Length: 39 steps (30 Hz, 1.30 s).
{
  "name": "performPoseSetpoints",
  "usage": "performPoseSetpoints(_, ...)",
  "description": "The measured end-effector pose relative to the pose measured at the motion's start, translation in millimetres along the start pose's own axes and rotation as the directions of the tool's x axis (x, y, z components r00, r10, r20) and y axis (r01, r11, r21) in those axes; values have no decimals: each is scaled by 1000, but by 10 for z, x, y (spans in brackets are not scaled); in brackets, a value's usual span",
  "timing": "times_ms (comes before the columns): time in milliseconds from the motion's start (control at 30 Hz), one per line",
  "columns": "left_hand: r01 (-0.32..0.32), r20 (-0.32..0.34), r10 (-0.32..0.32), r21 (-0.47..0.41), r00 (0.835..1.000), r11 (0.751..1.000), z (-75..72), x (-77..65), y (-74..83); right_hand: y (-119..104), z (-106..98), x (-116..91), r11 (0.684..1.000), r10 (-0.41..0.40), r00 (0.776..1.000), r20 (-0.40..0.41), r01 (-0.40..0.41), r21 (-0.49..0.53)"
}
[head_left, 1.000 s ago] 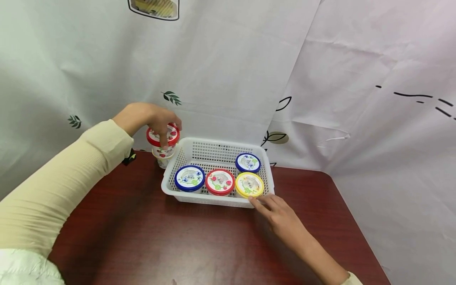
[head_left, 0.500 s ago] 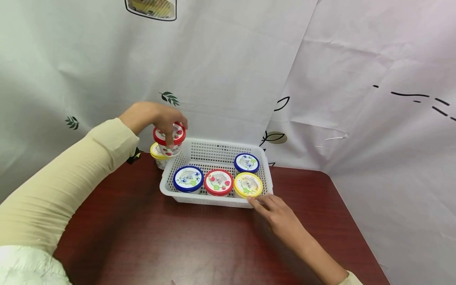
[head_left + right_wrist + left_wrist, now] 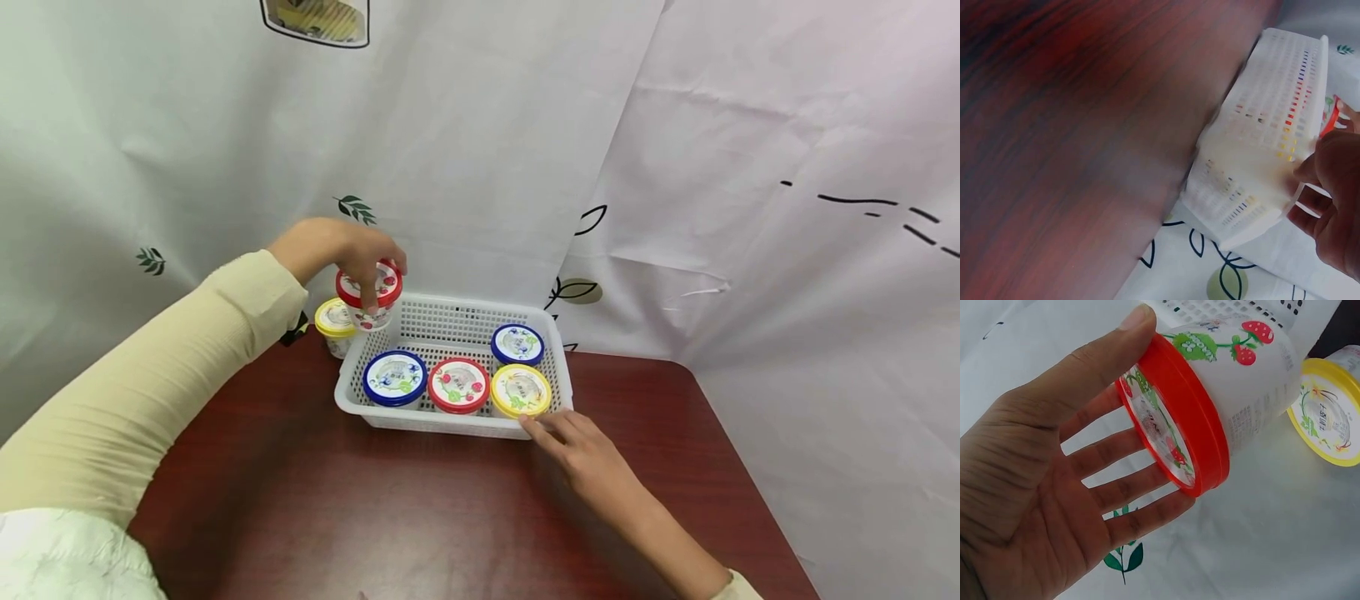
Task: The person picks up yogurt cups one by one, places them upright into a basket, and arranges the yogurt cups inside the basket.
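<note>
My left hand (image 3: 352, 250) grips a red-lidded cup (image 3: 367, 292) with strawberry prints by its lid, thumb on one side and fingers on the other, as the left wrist view shows. The cup hangs over the left back corner of a white plastic basket (image 3: 480, 425). A yellow-lidded cup (image 3: 333, 321) stands just left of the basket. At the basket's front right corner, my right hand (image 3: 588, 458) holds the rim, thumb (image 3: 1307, 170) against the outer wall. Inside the basket sit a blue-lidded cup (image 3: 395, 377), another red-lidded cup (image 3: 459, 385), another yellow-lidded cup (image 3: 521, 390) and a second blue-lidded cup (image 3: 517, 344).
Everything stands on a dark red-brown wooden table (image 3: 420, 508). A white printed cloth (image 3: 465, 150) hangs right behind the basket. A small dark object (image 3: 295, 331) lies near the table's back edge, partly hidden by the left sleeve.
My left hand has lifted the red-lidded cup off the yellow-lidded one and moved it right, over the basket's edge. My right hand stays at the basket rim.
</note>
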<state>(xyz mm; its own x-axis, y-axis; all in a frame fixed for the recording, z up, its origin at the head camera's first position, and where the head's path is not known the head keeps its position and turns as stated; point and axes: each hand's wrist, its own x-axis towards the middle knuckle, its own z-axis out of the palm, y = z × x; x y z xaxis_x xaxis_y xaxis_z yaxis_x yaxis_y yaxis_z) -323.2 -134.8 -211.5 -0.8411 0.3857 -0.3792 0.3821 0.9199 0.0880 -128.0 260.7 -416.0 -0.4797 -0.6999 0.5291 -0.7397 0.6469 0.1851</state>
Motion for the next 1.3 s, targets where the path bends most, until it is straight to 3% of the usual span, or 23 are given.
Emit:
performPoseSetpoints(667, -35, -1, 35, 48, 999, 998, 121, 188, 273, -35, 9, 24, 1000, 7, 1000, 9, -7, -12)
performPoseSetpoints(967, -68, 46, 64, 98, 997, 993, 176, 330, 359, -38, 3, 26, 1000, -5, 1000, -9, 5, -12)
performPoseSetpoints(1300, -50, 75, 41, 128, 996, 991, 286, 472, 515, -47, 4, 17, 1000, 10, 1000, 13, -10, -18)
